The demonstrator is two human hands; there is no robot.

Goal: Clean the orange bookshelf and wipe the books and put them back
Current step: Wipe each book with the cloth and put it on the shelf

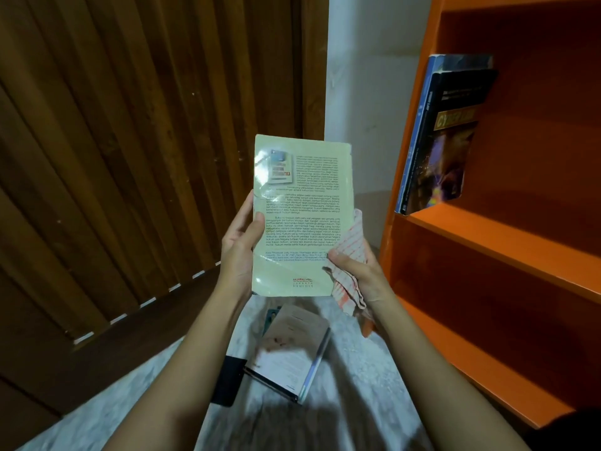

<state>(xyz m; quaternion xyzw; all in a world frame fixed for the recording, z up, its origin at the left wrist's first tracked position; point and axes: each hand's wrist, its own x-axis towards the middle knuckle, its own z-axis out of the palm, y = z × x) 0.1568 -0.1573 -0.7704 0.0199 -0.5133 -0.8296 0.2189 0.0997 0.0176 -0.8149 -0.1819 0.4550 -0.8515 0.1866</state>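
I hold a pale yellow-green book (pixel 302 203) upright in front of me, its back cover with printed text facing me. My left hand (pixel 240 245) grips its left edge, thumb on the cover. My right hand (pixel 354 271) presses a white cloth with red stripes (pixel 349 265) against the book's lower right edge. The orange bookshelf (pixel 500 232) stands at the right. Two books (pixel 439 138) lean against its left wall on the upper shelf. The lower shelves in view hold nothing.
A small pile of books (pixel 286 349) lies on the pale speckled floor below my hands, with a dark flat item (pixel 227 380) beside it. A brown slatted wooden door (pixel 130 157) fills the left side. A white wall (pixel 367 76) stands behind.
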